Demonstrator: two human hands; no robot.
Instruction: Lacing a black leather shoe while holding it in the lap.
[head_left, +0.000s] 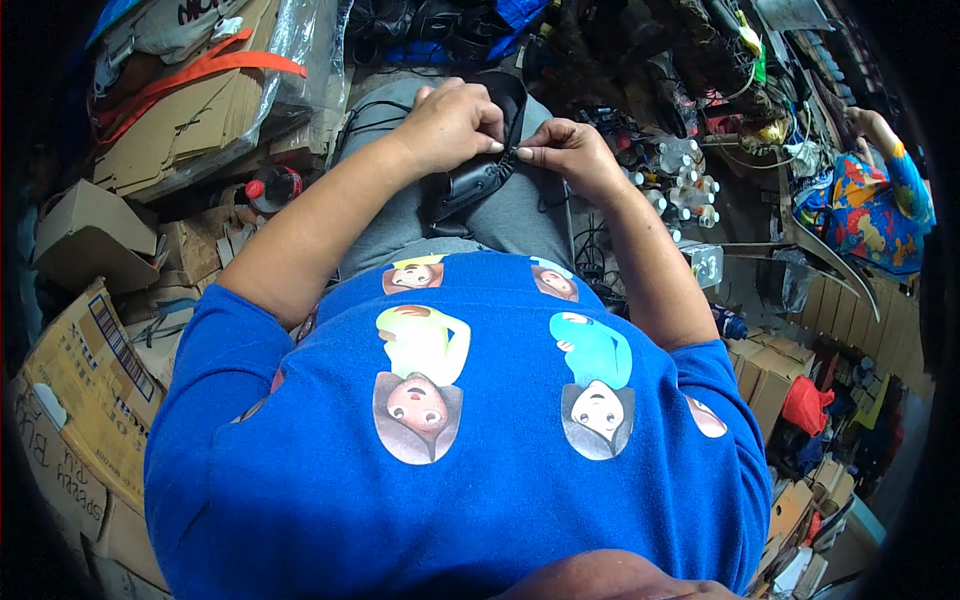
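On my grey-clad lap lies a black, shiny leather-like piece (470,190), which looks like part of a shoe, with a strap-like loop rising at its far end. My left hand (455,125) is closed, its thumb and finger pinching at the ridged edge of this piece. Just to the right, my right hand (568,155) also pinches that edge between thumb and forefinger. The two sets of fingertips are close together but apart. Whether a thin lace or thread is between them is too small to tell.
Flattened cardboard (190,125) with an orange strap (210,75) is stacked at the left, near a red-capped bottle (275,190). Several clear bottles (685,185) stand right of my knee. Black items (420,30) lie on blue sheeting ahead. Another person's colourful sleeve (910,190) shows far right.
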